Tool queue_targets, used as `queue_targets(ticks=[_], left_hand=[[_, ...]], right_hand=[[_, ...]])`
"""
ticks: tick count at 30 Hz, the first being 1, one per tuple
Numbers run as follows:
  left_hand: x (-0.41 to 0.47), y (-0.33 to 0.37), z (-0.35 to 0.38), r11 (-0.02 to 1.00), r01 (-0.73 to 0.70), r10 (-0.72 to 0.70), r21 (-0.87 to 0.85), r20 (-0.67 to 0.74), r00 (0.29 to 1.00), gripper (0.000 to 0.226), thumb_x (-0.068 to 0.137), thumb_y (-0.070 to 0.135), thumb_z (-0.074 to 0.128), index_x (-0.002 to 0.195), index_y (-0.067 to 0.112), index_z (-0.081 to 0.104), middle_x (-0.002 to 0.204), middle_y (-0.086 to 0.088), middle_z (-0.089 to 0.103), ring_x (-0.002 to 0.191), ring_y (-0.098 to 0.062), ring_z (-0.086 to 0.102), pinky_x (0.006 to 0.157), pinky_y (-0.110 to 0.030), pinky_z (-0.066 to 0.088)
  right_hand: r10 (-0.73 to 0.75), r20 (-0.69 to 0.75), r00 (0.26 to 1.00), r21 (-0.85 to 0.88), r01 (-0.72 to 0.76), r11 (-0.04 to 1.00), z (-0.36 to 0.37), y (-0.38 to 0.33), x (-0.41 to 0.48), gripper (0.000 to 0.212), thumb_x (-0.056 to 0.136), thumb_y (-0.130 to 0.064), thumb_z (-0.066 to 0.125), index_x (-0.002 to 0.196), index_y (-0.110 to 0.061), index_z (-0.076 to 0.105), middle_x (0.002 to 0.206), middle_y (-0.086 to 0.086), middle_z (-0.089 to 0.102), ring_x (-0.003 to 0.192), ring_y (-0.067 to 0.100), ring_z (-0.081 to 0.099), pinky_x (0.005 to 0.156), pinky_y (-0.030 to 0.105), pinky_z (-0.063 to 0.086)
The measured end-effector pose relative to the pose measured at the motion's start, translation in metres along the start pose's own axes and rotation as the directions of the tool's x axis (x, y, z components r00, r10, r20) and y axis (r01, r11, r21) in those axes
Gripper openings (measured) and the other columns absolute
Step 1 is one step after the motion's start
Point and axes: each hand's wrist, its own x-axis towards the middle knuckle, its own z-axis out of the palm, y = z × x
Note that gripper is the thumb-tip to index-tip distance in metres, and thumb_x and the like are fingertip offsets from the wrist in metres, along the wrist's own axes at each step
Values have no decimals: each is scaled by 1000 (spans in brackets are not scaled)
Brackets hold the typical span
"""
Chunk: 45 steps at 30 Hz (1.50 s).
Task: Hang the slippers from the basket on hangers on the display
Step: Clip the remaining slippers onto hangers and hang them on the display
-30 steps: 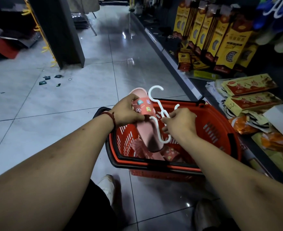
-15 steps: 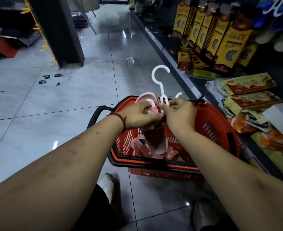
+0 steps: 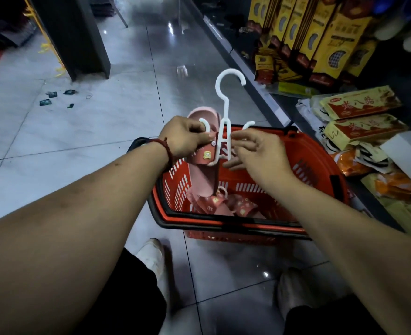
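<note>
A pink slipper [image 3: 203, 172] with a red patterned strap hangs on the left arm of a white plastic hanger [image 3: 225, 110], above a red shopping basket [image 3: 320, 165]. My left hand [image 3: 183, 139] pinches the slipper's strap against the hanger's left hook. My right hand [image 3: 255, 153] is just right of the hanger's stem, fingers spread and loosely bent toward it; a firm hold is not visible. More pink slippers [image 3: 226, 201] lie in the bottom of the basket. The hanger's top hook points up and right.
The basket stands on a glossy tiled floor [image 3: 78, 131]. A low shelf [image 3: 267, 93] runs along the right, stacked with yellow boxes [image 3: 320, 32] and flat packets [image 3: 361, 105]. A dark pillar [image 3: 73, 37] stands at upper left, scraps on the floor near it. My shoes show below.
The hanger has been turned upright and lifted, and the slipper's strap now sits on its left arm. My right hand has loosened from the hanger, fingers opening.
</note>
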Motion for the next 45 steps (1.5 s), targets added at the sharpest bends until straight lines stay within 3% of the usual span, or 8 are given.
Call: queue_targets(ticks=[5,11,15,18,22,26,33,45], left_hand=[[18,-21,-4,995,81,-74,59,-109,991,21,77,32,85,78,12,79,84,-12,76,86,-29,73,85,-45,60],[33,-28,-3,988,86,-74,129,-97,993,31,80,31,82,86,1,76,93,-21,73,83,-31,70,85,-46,58],[45,-35,-4,975,108,-86,194,-118,989,31,81,29,80,77,-1,72,82,-21,69,75,-28,63,82,-44,58],[48,-44,-8,968,138,-117,211,-109,987,29,83,28,79,67,5,70,77,-14,68,81,-29,67,79,-36,57],[48,-46,-12,965,149,-134,217,-80,988,28,82,30,79,78,3,75,84,-16,73,81,-29,70,78,-36,57],[44,-48,-15,958,132,-118,255,-69,991,33,82,31,79,80,-1,73,90,-22,70,71,-25,63,77,-38,56],[20,-35,-17,953,43,-47,299,6,999,34,85,34,77,75,2,71,86,-23,69,72,-25,60,78,-40,54],[-31,22,-13,976,-111,100,189,68,993,31,85,30,77,64,9,67,66,-8,66,62,-17,58,68,-32,48]], right_hand=[[-178,32,983,-397,176,901,-10,23,6,21,89,-2,59,87,-18,72,77,-3,72,52,9,70,55,27,58],[476,390,788,-841,94,533,11,100,53,22,87,-12,69,108,-9,69,95,11,74,72,23,71,65,29,57],[534,522,665,-830,252,498,50,159,71,50,82,-14,79,127,-11,59,114,6,64,111,24,64,90,26,47],[449,624,640,-750,326,576,72,193,78,32,84,-15,76,110,-17,57,108,3,60,92,4,64,83,16,47],[417,641,644,-757,440,483,82,217,88,49,78,-26,71,122,-11,53,121,9,54,111,27,57,98,37,47],[432,545,719,-795,277,540,73,215,98,57,92,-24,65,144,-16,45,145,11,44,130,29,49,103,34,42],[229,337,913,-827,171,536,11,153,74,59,70,-26,81,121,-12,57,119,6,46,101,26,57,87,27,45],[8,-170,985,-703,-127,700,-102,-4,13,73,69,-32,84,129,-11,46,116,8,59,95,23,55,75,27,38]])
